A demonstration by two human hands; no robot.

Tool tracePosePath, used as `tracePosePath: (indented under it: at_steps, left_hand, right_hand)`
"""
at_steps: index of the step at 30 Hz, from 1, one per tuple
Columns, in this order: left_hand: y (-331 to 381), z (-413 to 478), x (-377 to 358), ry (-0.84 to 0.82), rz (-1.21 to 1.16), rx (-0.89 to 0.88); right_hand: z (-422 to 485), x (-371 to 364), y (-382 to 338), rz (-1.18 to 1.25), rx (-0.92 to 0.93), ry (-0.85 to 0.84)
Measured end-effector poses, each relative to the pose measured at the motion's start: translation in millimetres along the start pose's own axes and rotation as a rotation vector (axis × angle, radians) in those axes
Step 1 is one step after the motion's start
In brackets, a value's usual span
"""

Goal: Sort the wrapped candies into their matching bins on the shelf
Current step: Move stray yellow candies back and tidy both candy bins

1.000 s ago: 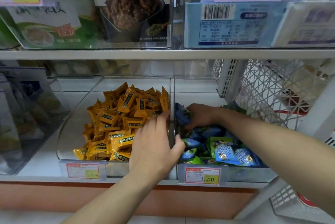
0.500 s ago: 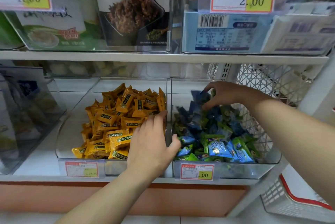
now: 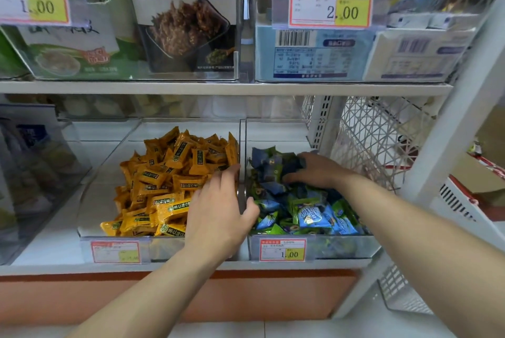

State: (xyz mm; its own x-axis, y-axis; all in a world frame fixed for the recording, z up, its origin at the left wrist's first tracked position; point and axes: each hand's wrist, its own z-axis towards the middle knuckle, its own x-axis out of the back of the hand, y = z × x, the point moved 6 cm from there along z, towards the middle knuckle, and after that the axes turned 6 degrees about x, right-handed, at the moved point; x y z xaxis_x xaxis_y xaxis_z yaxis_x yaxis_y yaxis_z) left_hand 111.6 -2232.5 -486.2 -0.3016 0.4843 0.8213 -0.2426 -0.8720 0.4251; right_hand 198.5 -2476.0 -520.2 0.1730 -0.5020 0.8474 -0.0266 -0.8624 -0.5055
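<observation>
Two clear bins stand side by side on the lower shelf. The left bin (image 3: pixel 90 217) holds a heap of orange wrapped candies (image 3: pixel 164 181). The right bin (image 3: pixel 341 247) holds blue and green wrapped candies (image 3: pixel 308 214). My left hand (image 3: pixel 218 209) straddles the wall between the bins, fingers over the orange candies and thumb on the blue side. My right hand (image 3: pixel 317 170) lies at the back of the right bin, its fingers curled on a clump of dark blue candies (image 3: pixel 269 165).
Price tags (image 3: pixel 282 249) hang on both bin fronts. The upper shelf (image 3: pixel 218 87) carries boxed goods close above the bins. A white wire mesh panel (image 3: pixel 377 140) and a shelf post (image 3: pixel 451 124) stand at the right. Another clear bin (image 3: pixel 32 173) sits at the left.
My right hand rose from the right bin with a handful of blue candies, then came down onto the back of the pile. My left hand has stayed on the dividing wall.
</observation>
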Motion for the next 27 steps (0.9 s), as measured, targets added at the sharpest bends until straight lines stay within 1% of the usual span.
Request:
tracePosePath:
  at_steps: [4, 6, 7, 8, 9, 10, 11, 12, 13, 16, 19, 21, 22, 23, 24, 25, 26, 27]
  left_hand:
    - [0.4, -0.1, 0.8, 0.008, -0.009, -0.003]
    - [0.6, -0.3, 1.6, 0.01, -0.016, -0.01]
    - [0.9, -0.3, 1.6, 0.009, -0.019, -0.014]
    - [0.8, -0.2, 1.4, 0.009, -0.02, -0.016]
    - [0.8, -0.2, 1.4, 0.011, -0.02, -0.017]
    - [0.7, -0.3, 1.6, 0.014, -0.018, -0.018]
    - [0.9, -0.2, 1.7, 0.015, -0.014, -0.019]
    - [1.2, 0.0, 1.7, 0.013, -0.013, -0.019]
    - [1.3, 0.4, 1.8, 0.01, -0.013, -0.016]
    - [1.2, 0.0, 1.8, -0.009, -0.026, -0.011]
    - [1.4, -0.9, 3.5, -0.016, -0.049, -0.018]
    - [2.0, -1.3, 4.7, -0.023, -0.053, -0.038]
    - [1.3, -0.9, 5.2, -0.031, -0.053, -0.044]
    - [0.2, -0.1, 5.3, -0.041, -0.056, -0.045]
    - [-0.7, 0.7, 5.3, -0.052, -0.061, -0.043]
    - [-1.2, 1.3, 5.5, -0.063, -0.064, -0.041]
    - [-1.1, 1.8, 5.8, -0.074, -0.063, -0.041]
    - [-1.0, 2.2, 6.1, -0.087, -0.062, -0.042]
  right_hand:
    - [-13.5, 8.2, -22.3, 0.108, 0.169, 0.041]
    - [-27.1, 15.4, -31.7, 0.092, 0.256, 0.07]
    - [-34.3, 15.7, -35.9, 0.06, 0.297, 0.04]
    - [-41.4, 11.3, -39.3, 0.022, 0.323, -0.04]
    - [-47.2, 2.3, -40.1, -0.031, 0.33, -0.158]
    - [-50.8, -8.7, -37.8, -0.12, 0.326, -0.272]
    - [-52.1, -17.7, -33.0, -0.238, 0.32, -0.34]
    - [-50.3, -23.1, -28.4, -0.346, 0.315, -0.349]
    - [-46.5, -25.4, -26.2, -0.409, 0.319, -0.318]
    - [-29.1, -23.0, -30.1, -0.453, 0.371, -0.186]
    - [-6.8, -0.4, -33.3, -0.543, 0.377, 0.029]
    - [2.6, 22.2, -24.7, -0.664, 0.27, 0.166]
    - [4.2, 32.9, -17.6, -0.661, 0.183, 0.203]
    - [3.6, 42.5, -10.4, -0.602, 0.109, 0.235]
    - [0.5, 50.1, -6.0, -0.515, 0.074, 0.281]
    - [-4.8, 54.6, -6.2, -0.419, 0.096, 0.328]
    - [-11.3, 54.0, -11.1, -0.322, 0.161, 0.338]
    - [-19.7, 48.2, -19.4, -0.233, 0.233, 0.282]
